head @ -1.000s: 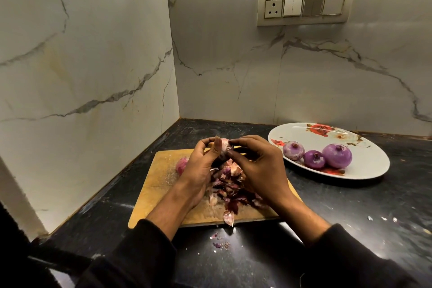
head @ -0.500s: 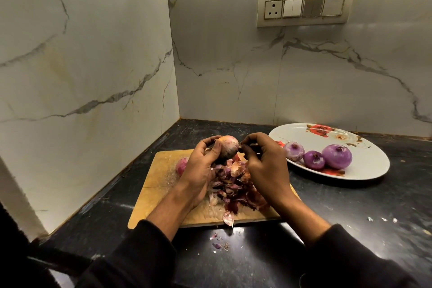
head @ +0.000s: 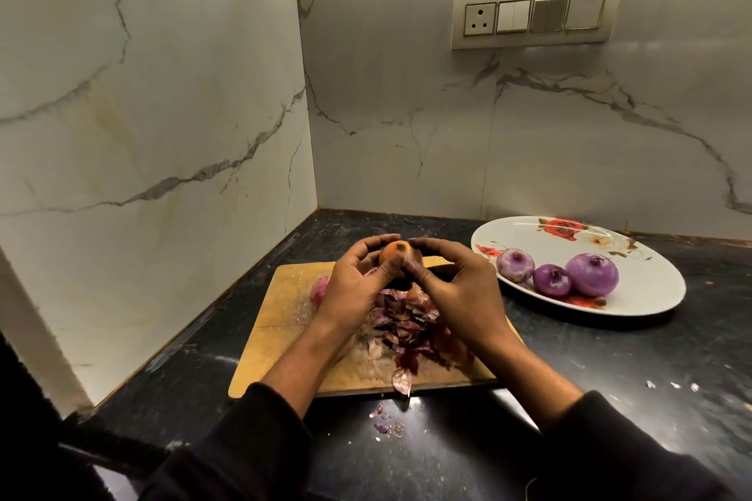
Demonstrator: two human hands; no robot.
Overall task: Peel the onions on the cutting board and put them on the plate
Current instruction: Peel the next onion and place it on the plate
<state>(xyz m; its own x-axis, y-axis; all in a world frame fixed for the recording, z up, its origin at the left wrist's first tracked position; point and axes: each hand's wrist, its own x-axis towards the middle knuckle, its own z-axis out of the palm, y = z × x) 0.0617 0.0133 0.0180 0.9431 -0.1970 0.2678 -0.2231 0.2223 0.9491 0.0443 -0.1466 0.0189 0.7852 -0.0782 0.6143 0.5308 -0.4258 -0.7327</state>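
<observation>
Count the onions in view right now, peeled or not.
5. Three peeled onions lie on the plate; both hands hold one above the cutting board; one sits on the board behind the left hand. The hands or peels may hide more.

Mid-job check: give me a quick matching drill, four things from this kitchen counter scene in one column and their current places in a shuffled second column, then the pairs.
Things:
1. Brown-skinned onion
2. Three peeled purple onions
3. Pile of reddish papery onion skins
4. Pinkish onion

Places:
A. On the white flowered oval plate
B. Heaped mid-board on the wooden cutting board
C. Held up above the board between the left hand and right hand
D. On the board's far left part, half hidden behind the left hand

Pairs: 1-C, 2-A, 3-B, 4-D
</observation>
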